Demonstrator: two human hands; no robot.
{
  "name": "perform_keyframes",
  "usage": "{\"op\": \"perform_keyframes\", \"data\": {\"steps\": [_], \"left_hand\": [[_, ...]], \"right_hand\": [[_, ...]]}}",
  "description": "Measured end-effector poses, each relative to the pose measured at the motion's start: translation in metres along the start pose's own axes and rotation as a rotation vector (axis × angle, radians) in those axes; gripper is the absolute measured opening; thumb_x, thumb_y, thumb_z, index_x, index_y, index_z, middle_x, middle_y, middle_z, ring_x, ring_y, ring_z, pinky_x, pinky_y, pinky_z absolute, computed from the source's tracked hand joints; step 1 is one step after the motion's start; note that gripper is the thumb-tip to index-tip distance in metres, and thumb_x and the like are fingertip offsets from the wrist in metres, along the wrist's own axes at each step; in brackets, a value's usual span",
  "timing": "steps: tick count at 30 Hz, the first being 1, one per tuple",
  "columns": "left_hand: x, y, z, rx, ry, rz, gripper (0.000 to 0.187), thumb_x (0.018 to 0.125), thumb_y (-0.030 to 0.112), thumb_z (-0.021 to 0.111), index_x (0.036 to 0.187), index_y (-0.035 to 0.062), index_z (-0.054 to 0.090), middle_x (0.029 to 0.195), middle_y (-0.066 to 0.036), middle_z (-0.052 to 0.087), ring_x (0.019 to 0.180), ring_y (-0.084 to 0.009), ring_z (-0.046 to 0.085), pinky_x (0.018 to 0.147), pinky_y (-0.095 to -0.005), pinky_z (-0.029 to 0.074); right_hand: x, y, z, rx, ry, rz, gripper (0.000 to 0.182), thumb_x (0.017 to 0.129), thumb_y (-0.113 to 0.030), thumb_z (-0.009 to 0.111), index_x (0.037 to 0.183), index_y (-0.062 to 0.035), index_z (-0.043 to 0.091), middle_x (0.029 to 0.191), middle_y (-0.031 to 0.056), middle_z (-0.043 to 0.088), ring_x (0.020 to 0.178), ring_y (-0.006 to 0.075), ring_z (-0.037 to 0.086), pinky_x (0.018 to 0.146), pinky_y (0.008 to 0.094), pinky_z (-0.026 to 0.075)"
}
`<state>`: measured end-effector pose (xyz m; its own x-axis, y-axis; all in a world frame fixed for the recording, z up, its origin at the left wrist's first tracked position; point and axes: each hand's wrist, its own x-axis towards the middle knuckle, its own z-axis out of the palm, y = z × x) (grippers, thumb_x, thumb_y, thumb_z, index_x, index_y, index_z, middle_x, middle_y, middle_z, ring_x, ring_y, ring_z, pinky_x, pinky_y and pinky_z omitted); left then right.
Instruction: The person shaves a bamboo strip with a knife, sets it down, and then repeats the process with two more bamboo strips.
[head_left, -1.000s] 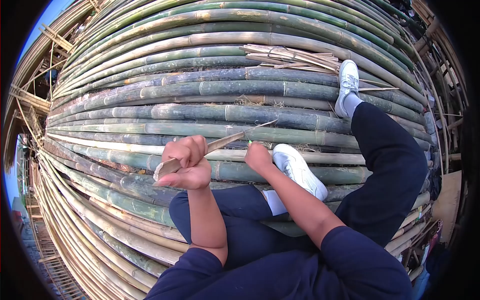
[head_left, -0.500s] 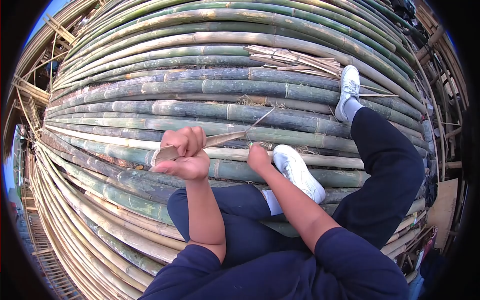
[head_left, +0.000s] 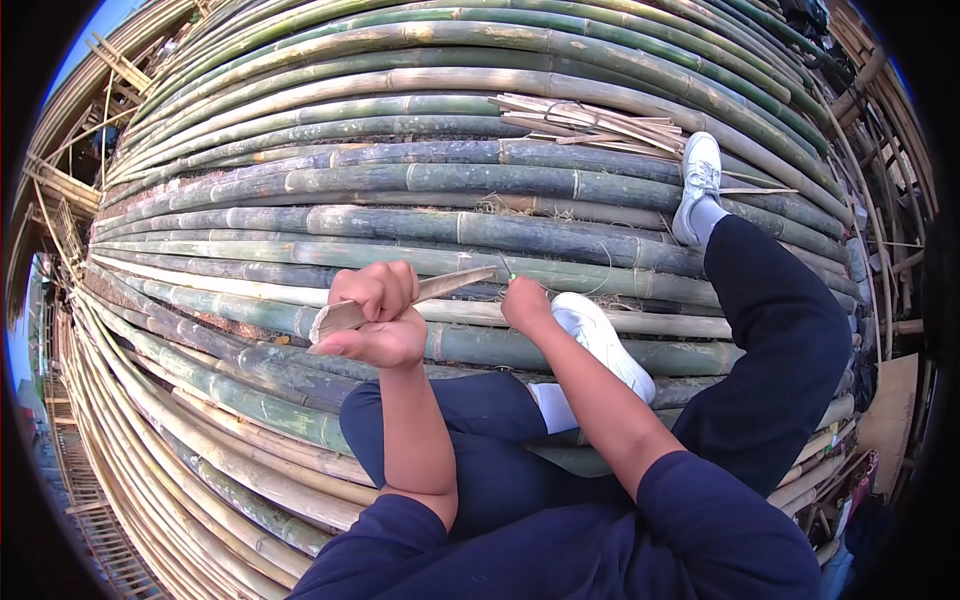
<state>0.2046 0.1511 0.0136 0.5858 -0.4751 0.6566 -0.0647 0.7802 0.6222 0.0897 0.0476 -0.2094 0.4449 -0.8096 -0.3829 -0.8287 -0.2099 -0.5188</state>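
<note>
My left hand (head_left: 378, 315) is closed around a split bamboo strip (head_left: 455, 284), its thumb stretched along the near end. The strip's pale, wide end juts out at the left of the fist and its narrower end points right. Just beyond that tip, my right hand (head_left: 525, 303) is closed on what looks like a small knife (head_left: 508, 266). Only a thin dark blade and a speck of green show above the fist; the handle is hidden in the fingers. Blade and strip appear slightly apart.
Long green bamboo poles (head_left: 380, 216) lie side by side beneath me. A tied bundle of split bamboo strips (head_left: 590, 122) lies ahead, near my outstretched white shoe (head_left: 699, 180). Thin fibres and shavings (head_left: 520, 206) are scattered between poles. A bamboo frame (head_left: 60, 200) stands at left.
A thin pale sliver that stretched up and right from the strip's tip is no longer there. My right hand has shifted slightly right and up, away from the strip. The left hand keeps its hold.
</note>
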Motion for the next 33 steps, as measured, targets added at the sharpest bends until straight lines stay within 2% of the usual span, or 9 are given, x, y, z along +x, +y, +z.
{"op": "perform_keyframes", "data": {"steps": [4,7,11,14,19,20,25,28,33], "left_hand": [[0.005,-0.002,-0.001,0.024,0.060,0.025,0.065,0.088,0.074,0.031,0.070,0.0117,0.029,0.050,0.004,0.020,0.044,-0.0072,0.013,0.040,-0.0253,0.012],[0.004,-0.002,-0.001,0.042,0.077,0.026,0.065,0.088,0.074,0.031,0.070,0.0116,0.029,0.050,0.004,0.020,0.044,-0.0071,0.013,0.040,-0.0254,0.012],[0.002,0.000,-0.004,-0.014,0.047,0.016,0.065,0.088,0.074,0.031,0.070,0.0113,0.030,0.050,0.004,0.021,0.044,-0.0072,0.014,0.041,-0.0252,0.013],[0.000,0.008,0.004,-0.031,0.043,-0.003,0.067,0.087,0.075,0.030,0.069,0.0114,0.030,0.050,0.003,0.022,0.045,-0.0080,0.016,0.042,-0.0259,0.014],[0.001,0.014,0.012,-0.183,-0.096,0.104,0.072,0.086,0.078,0.029,0.063,0.0100,0.029,0.050,0.002,0.024,0.044,-0.0100,0.018,0.044,-0.0278,0.015],[0.000,0.013,0.012,-0.188,-0.099,0.104,0.072,0.086,0.078,0.029,0.061,0.0096,0.029,0.050,0.001,0.024,0.044,-0.0103,0.017,0.044,-0.0281,0.015],[-0.009,-0.010,0.009,-0.160,-0.031,0.087,0.073,0.086,0.077,0.030,0.060,0.0093,0.029,0.050,0.000,0.025,0.045,-0.0112,0.018,0.045,-0.0296,0.016],[-0.008,-0.002,0.012,-0.161,-0.026,0.078,0.065,0.089,0.066,0.036,0.059,0.0086,0.030,0.050,-0.001,0.028,0.045,-0.0129,0.021,0.046,-0.0300,0.018],[-0.005,0.034,0.023,-0.093,-0.142,-0.024,0.039,0.083,0.037,0.042,0.059,0.0079,0.034,0.051,-0.003,0.033,0.047,-0.0152,0.026,0.049,-0.0304,0.022]], "right_hand": [[-0.025,-0.039,-0.020,0.205,0.113,-0.093,0.030,0.097,-0.019,0.044,0.100,0.0101,0.053,0.090,0.0322,0.063,0.090,0.0429,0.063,0.079,0.0498,0.050],[-0.010,0.005,0.042,0.218,0.106,-0.033,0.031,0.097,-0.020,0.044,0.101,0.0101,0.053,0.084,0.0322,0.063,0.086,0.0449,0.063,0.078,0.0509,0.049],[-0.021,0.027,0.042,0.198,0.088,0.028,0.032,0.097,-0.021,0.044,0.098,0.0093,0.055,0.084,0.0313,0.063,0.086,0.0456,0.062,0.079,0.0511,0.049],[-0.023,0.039,0.038,0.197,0.167,-0.124,0.038,0.098,-0.024,0.041,0.090,0.0092,0.058,0.079,0.0311,0.062,0.071,0.0440,0.064,0.066,0.0524,0.050],[-0.036,0.022,-0.025,0.404,-0.060,0.078,0.044,0.099,-0.029,0.037,0.088,0.0086,0.057,0.069,0.0218,0.061,0.049,0.0308,0.061,0.047,0.0432,0.049],[-0.044,0.011,-0.044,0.432,-0.041,0.120,0.045,0.099,-0.027,0.038,0.082,0.0086,0.060,0.072,0.0250,0.064,0.050,0.0354,0.061,0.059,0.0462,0.051],[-0.045,0.008,-0.077,0.470,0.002,0.107,0.041,0.098,-0.027,0.038,0.090,0.0059,0.061,0.077,0.0272,0.064,0.064,0.0397,0.064,0.066,0.0473,0.050],[-0.046,0.006,-0.092,0.445,-0.024,0.099,0.040,0.098,-0.027,0.037,0.098,0.0064,0.060,0.086,0.0298,0.063,0.083,0.0444,0.062,0.079,0.0496,0.047],[-0.059,-0.019,-0.118,0.403,0.080,-0.050,0.038,0.098,-0.025,0.037,0.099,0.0066,0.058,0.090,0.0306,0.062,0.090,0.0441,0.061,0.082,0.0489,0.046]]}}
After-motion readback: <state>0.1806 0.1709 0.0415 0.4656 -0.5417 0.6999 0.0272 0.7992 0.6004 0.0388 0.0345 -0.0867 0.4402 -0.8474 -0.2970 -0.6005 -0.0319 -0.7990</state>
